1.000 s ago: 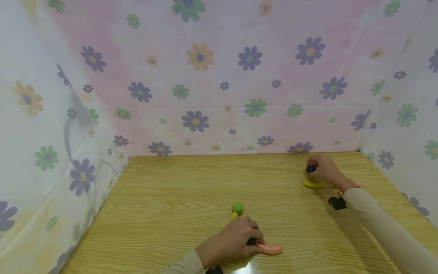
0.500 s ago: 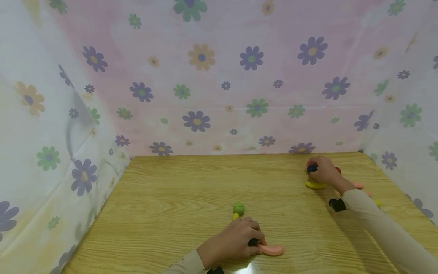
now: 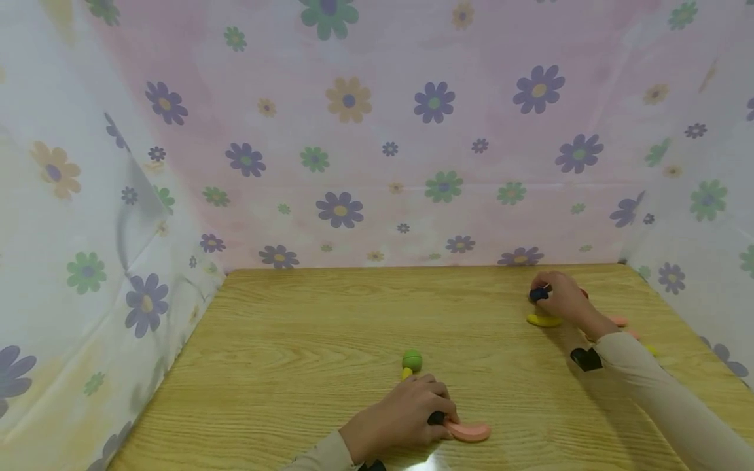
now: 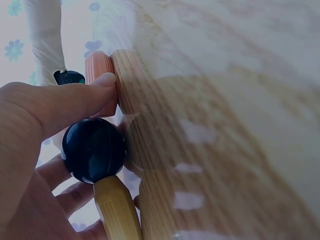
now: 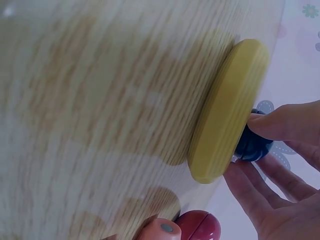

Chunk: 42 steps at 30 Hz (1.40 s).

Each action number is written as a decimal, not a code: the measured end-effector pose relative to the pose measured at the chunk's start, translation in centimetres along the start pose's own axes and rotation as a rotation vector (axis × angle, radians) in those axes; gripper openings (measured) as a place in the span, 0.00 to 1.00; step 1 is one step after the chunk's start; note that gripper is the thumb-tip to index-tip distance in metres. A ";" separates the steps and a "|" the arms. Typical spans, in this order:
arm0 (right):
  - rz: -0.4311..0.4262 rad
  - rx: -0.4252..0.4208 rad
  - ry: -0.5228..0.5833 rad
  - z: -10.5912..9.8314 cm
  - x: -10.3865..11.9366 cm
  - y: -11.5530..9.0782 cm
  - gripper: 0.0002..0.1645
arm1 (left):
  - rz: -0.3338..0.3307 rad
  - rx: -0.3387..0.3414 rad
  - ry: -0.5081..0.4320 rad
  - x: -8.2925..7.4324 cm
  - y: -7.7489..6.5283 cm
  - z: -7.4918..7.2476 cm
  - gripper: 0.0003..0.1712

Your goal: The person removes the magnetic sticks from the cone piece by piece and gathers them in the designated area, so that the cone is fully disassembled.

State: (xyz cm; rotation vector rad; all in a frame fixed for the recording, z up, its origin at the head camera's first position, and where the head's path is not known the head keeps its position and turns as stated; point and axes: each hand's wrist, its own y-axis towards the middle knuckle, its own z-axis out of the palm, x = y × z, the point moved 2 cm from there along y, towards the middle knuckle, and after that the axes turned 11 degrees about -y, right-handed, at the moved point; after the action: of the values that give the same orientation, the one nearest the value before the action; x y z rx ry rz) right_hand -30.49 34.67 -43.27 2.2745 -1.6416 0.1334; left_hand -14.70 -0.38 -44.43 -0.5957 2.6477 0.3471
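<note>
In the head view, my left hand is low in the middle, its thumb and fingers pinching the near end of a pink curved stick on the table. Under the palm is a dark blue ball, which meets the pink stick at one side and the end of a yellow stick at the other. Far right, my right hand holds a dark blue grooved ball between thumb and fingers. Just in front of that ball lies a yellow curved stick on the table.
A green ball sits at the yellow stick's far end, beyond my left hand. Near my right wrist lie a red ball, a pink piece and another yellow piece. Flowered cloth walls the wooden table at back and sides.
My right hand has shifted slightly with its dark blue ball, and the red ball and a yellow piece have come into sight beside that arm. The left hand keeps its place.
</note>
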 end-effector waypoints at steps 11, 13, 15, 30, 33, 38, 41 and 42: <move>-0.007 -0.021 -0.007 0.0 0.1 -0.3 0.13 | 0.002 -0.004 0.010 0.2 0.1 0.3 0.09; -0.006 -0.024 -0.011 0.0 0.2 -0.4 0.13 | 0.004 -0.006 0.018 0.2 0.1 0.3 0.09; -0.002 -0.023 -0.012 -0.1 0.2 -0.5 0.13 | 0.007 -0.008 0.021 0.1 0.1 0.3 0.09; -0.024 0.041 -0.020 -1.5 2.1 -1.2 0.19 | 0.013 -0.023 0.005 0.2 0.1 0.3 0.09; -0.062 0.033 -0.009 -1.9 2.9 -1.5 0.18 | 0.015 -0.019 0.004 0.2 0.1 0.4 0.09; -0.173 -0.010 0.006 -2.6 5.2 -2.4 0.16 | 0.015 -0.008 0.010 0.2 0.0 0.3 0.09; -0.204 0.003 0.010 -2.9 6.7 -3.2 0.17 | 0.012 -0.007 0.000 0.3 -0.2 0.1 0.10; -0.208 0.010 0.010 -2.9 7.3 -3.5 0.17 | 0.013 -0.008 -0.005 0.3 -0.3 0.0 0.11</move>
State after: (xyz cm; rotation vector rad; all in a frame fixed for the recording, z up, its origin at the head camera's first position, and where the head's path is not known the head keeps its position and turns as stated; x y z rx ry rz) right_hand -24.46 30.01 -39.34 2.4302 -1.3916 0.1035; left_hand -14.83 -0.71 -44.60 -0.5793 2.6474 0.3630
